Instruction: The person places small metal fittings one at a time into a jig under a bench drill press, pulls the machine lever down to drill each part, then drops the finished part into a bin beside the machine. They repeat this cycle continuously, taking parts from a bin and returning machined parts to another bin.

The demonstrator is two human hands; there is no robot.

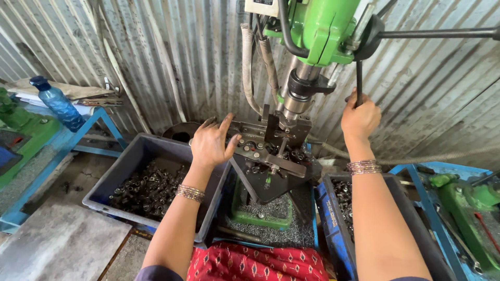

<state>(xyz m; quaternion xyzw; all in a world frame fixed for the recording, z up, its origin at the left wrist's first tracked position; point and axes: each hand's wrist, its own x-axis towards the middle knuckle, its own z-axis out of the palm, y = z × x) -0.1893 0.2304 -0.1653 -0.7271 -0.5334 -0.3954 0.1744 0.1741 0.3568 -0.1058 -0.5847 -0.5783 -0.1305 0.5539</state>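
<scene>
My floor (57, 244) carries a grey crate (130, 156) of dark metal parts, with a blue crate (325, 218) opposite; a green tray (260, 216) of metal chips sits between them.

arms bare | metal bangles (190, 192) both wrists | red patterned garment (260, 263)

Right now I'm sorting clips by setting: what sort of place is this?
Probably a small metalworking shop: a green drill press stands against corrugated metal walls, with crates of small dark metal parts; the right hand grips its feed lever.
</scene>
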